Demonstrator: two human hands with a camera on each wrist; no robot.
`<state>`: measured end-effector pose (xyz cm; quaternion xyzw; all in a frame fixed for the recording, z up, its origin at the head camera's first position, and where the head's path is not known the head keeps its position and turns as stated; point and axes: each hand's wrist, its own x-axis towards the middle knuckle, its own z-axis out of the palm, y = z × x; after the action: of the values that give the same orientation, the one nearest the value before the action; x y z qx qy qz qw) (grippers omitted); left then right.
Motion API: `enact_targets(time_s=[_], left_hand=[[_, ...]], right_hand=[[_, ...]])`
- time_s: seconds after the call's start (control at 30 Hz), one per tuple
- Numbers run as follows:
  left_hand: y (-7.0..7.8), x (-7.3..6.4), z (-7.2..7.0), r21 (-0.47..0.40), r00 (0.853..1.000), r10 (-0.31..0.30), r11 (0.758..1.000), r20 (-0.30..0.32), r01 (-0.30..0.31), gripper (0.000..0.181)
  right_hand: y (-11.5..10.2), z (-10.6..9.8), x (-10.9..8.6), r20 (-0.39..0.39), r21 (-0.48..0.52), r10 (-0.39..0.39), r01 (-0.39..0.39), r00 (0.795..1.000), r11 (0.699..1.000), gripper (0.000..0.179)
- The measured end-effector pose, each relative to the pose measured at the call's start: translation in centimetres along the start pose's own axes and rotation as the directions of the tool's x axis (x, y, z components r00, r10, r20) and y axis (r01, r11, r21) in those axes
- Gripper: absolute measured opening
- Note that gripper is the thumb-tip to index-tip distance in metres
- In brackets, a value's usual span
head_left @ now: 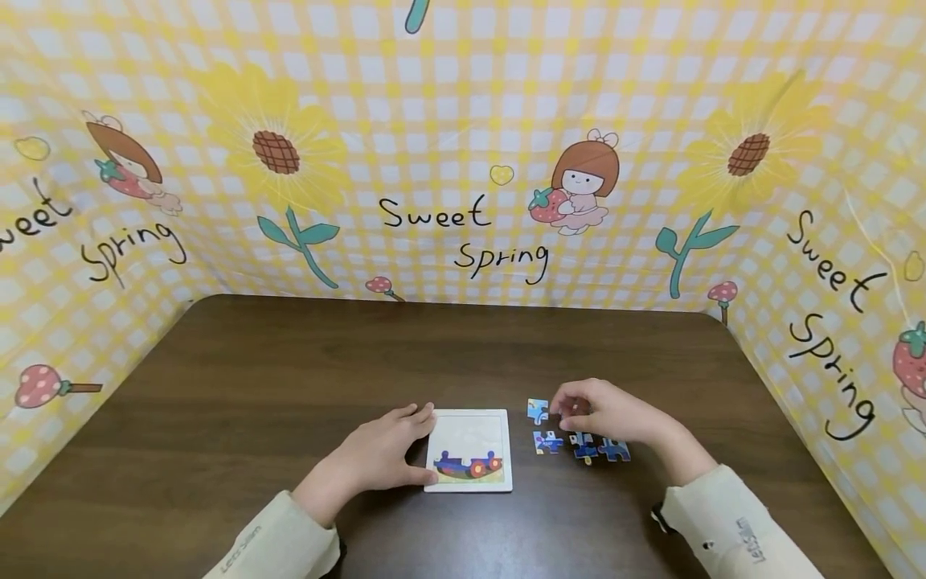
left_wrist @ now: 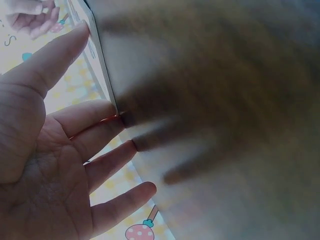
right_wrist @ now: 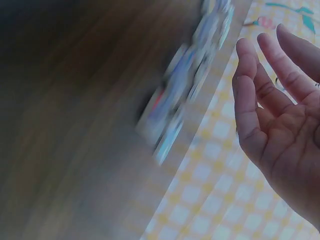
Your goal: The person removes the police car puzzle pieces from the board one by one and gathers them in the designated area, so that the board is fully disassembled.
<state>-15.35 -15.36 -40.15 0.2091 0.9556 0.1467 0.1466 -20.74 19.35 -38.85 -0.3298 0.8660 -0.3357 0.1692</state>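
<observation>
A white-framed jigsaw tray (head_left: 470, 432) lies on the table, its bottom row filled with joined blue and red pieces (head_left: 456, 468). Along its left edge rests my left hand (head_left: 376, 452), fingers spread and thumb at the lower left corner; the left wrist view shows that hand (left_wrist: 55, 145) touching the tray's edge. Over the loose pieces right of the tray hovers my right hand (head_left: 611, 412), fingers loosely bent, with nothing seen between them. Near its fingertips is a light blue jigsaw piece (head_left: 538, 410). More blue pieces (head_left: 547, 442) lie below the hand, some partly hidden.
The dark wooden table (head_left: 362, 346) is enclosed by a yellow checked cloth (head_left: 434, 161) at the back and both sides. In the right wrist view the jigsaw pieces (right_wrist: 177, 80) are blurred.
</observation>
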Motion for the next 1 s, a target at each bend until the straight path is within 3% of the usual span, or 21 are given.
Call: enact_targets(time_s=[0.4, 0.77, 1.0], left_hand=[[0.0, 0.2, 0.1, 0.004, 1.000, -0.012, 1.000, 0.007, 0.012, 0.080], [0.0, 0.3, -0.1, 0.005, 1.000, -0.015, 1.000, 0.004, 0.015, 0.081], [0.0, 0.2, -0.1, -0.005, 1.000, -0.008, 1.000, -0.015, 0.008, 0.079]], right_hand=[[-3.1, 2.9, 5.2, 0.070, 0.005, -0.061, 0.061, 0.996, 0.998, 0.012], [-5.5, 5.5, 8.4, 0.174, 0.007, -0.119, 0.120, 0.978, 0.993, 0.013], [-6.8, 6.8, 9.3, 0.243, 0.047, -0.076, 0.066, 0.967, 0.997, 0.014]])
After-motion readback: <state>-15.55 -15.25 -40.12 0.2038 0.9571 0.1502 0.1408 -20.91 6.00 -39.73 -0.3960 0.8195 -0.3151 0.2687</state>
